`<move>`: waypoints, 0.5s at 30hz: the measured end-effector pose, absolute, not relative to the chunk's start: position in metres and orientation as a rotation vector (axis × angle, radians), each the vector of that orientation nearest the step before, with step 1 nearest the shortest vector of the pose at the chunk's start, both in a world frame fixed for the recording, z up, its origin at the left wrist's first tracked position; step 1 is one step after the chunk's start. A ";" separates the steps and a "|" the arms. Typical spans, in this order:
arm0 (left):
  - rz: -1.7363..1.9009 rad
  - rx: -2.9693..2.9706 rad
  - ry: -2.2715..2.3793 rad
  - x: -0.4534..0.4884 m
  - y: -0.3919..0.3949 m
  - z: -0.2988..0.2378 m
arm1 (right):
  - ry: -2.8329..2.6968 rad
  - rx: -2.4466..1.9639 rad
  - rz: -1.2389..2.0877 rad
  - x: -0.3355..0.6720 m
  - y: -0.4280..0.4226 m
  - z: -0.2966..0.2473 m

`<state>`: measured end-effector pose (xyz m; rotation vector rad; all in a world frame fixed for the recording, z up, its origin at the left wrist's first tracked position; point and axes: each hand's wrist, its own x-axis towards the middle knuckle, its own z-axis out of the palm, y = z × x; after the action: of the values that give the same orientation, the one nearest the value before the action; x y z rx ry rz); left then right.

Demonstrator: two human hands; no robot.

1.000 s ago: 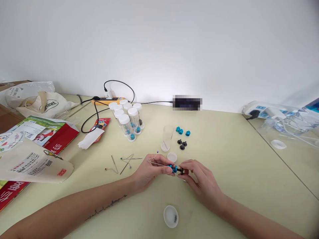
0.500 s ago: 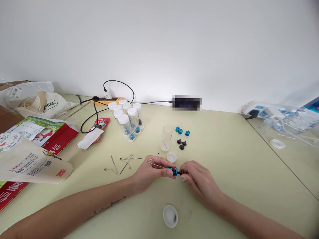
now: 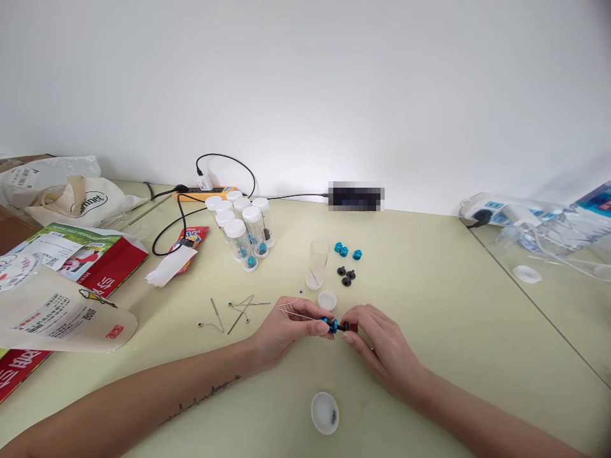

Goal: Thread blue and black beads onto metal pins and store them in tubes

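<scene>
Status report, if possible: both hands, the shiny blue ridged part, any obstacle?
Left hand pinching blue part. Right hand on black round-headed piece. Round white plastic cap close beyond, apparently not obstructing.

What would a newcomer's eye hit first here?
Likely the left hand, near the middle of the view, pinching a blue part, with the right hand at its black end. Then the cluster of white-capped tubes, standing farther back, left of centre. Then the red-sided box at far left.
</scene>
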<state>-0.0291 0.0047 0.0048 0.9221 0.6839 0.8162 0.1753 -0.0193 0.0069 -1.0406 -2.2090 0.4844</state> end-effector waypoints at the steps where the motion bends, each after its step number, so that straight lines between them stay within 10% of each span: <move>1: 0.811 0.925 0.680 -0.029 0.005 0.005 | -2.216 -1.042 0.486 0.175 -0.019 0.006; 15: 0.810 0.908 0.664 -0.030 0.005 0.004 | -2.234 -1.001 0.502 0.176 -0.018 0.005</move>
<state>-0.0303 0.0051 0.0036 0.9076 0.6645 0.8101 0.1763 -0.0176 0.0049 -1.0006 -2.2338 0.5016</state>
